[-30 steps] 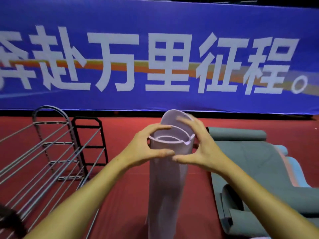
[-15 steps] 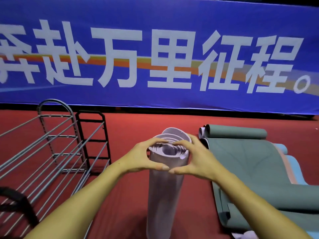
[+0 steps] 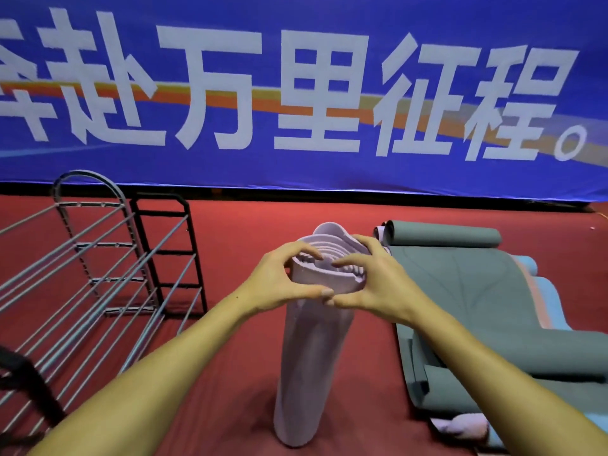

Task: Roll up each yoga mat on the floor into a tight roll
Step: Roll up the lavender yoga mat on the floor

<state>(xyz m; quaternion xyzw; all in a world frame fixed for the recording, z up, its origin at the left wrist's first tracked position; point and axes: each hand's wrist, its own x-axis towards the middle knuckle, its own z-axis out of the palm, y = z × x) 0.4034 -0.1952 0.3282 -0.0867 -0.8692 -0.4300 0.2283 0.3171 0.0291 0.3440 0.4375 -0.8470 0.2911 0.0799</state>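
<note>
A lilac yoga mat [image 3: 309, 363], rolled up, stands on end on the red floor in front of me. My left hand [image 3: 279, 281] and my right hand [image 3: 371, 278] both grip its top end, thumbs meeting at the near side and fingertips curled over the spiral layers. An inner layer sticks up above the rim at the far side. To the right, a grey-green mat [image 3: 460, 291] lies partly unrolled, with its far end curled into a roll [image 3: 444, 233].
Blue and pink mat edges [image 3: 539, 291] peek out beside the grey-green mat. A pink cloth [image 3: 460, 426] lies at the mat's near end. A metal rack [image 3: 92, 284] and a black frame [image 3: 164, 255] stand on the left. A blue banner [image 3: 302, 93] covers the back wall.
The loose lilac roll has tightened into close spiral layers and its top has sunk lower. Both hands have closed in round the top until the thumbs touch.
</note>
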